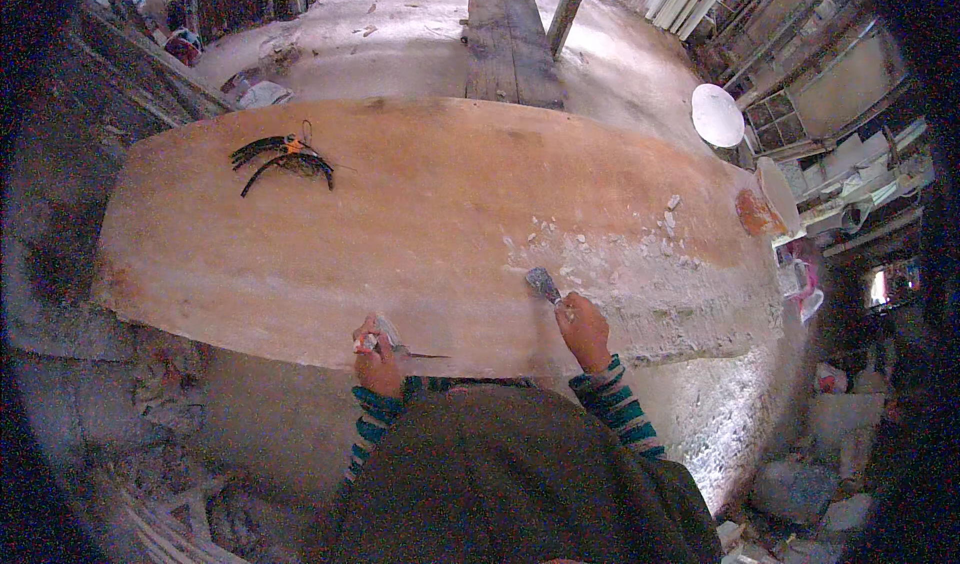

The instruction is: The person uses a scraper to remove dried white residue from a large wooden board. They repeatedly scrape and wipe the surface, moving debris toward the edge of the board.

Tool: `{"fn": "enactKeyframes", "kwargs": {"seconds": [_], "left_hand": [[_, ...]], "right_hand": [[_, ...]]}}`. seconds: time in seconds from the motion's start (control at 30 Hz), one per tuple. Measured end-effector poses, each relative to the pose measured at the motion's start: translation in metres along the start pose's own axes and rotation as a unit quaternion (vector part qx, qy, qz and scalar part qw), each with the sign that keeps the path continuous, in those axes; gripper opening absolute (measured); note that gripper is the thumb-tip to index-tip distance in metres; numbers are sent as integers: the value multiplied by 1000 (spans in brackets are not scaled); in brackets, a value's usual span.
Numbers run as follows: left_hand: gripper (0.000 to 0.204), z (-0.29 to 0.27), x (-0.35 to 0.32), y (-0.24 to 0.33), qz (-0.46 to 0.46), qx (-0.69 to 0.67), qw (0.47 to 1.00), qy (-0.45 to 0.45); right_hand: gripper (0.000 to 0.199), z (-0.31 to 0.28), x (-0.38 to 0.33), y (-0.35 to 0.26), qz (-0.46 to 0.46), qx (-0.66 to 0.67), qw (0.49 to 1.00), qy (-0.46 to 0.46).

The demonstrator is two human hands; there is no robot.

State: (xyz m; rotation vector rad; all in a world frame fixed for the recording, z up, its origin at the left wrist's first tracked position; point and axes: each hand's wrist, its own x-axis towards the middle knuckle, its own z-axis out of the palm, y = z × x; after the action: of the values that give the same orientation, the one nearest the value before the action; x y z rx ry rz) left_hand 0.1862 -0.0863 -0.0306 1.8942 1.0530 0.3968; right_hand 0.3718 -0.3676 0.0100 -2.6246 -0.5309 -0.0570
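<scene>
My right hand (585,331) is closed round the handle of a scraper (543,285). Its flat, grey-smeared blade points away and to the left, over the wooden board. Close to the board's near edge, my left hand (376,366) is closed on a small whitish object (386,331) whose kind I cannot make out. A thin dark strip shows just right of that hand; whether it belongs to the held object is unclear. Beneath both hands lies the wide wooden board (400,204). White crumbs and chunks (672,222) and a rough pale layer (660,294) cover its right part.
Black curved strips with an orange piece and thin wire (291,148) lie at the board's far left. A white round disc (718,116) stands beyond the right end. Behind the board, a dark plank (512,39) runs away. Rubble (795,489) lies at lower right.
</scene>
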Motion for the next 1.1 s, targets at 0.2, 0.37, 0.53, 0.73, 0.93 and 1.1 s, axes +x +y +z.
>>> {"fn": "enactKeyframes", "kwargs": {"seconds": [0.2, 0.37, 0.53, 0.73, 0.93, 1.1], "left_hand": [[15, -1, -3, 18, 50, -68, 996, 36], [18, 9, 4, -31, 58, 7, 998, 22], [24, -1, -4, 2, 18, -80, 997, 9], [37, 2, 4, -23, 6, 117, 993, -31], [36, 5, 19, -38, -84, 70, 990, -92], [33, -4, 24, -10, 11, -143, 989, -36]], "right_hand": [[17, -8, -7, -3, 42, -8, 998, -46], [20, 8, 5, 0, 17, -29, 998, -52], [22, 12, -10, 1, 44, 23, 998, -33], [20, 14, 4, -16, 40, 0, 997, -63], [19, 26, 12, -6, 4, -19, 999, -51], [19, -20, 50, 17, -53, -50, 983, -168]]}}
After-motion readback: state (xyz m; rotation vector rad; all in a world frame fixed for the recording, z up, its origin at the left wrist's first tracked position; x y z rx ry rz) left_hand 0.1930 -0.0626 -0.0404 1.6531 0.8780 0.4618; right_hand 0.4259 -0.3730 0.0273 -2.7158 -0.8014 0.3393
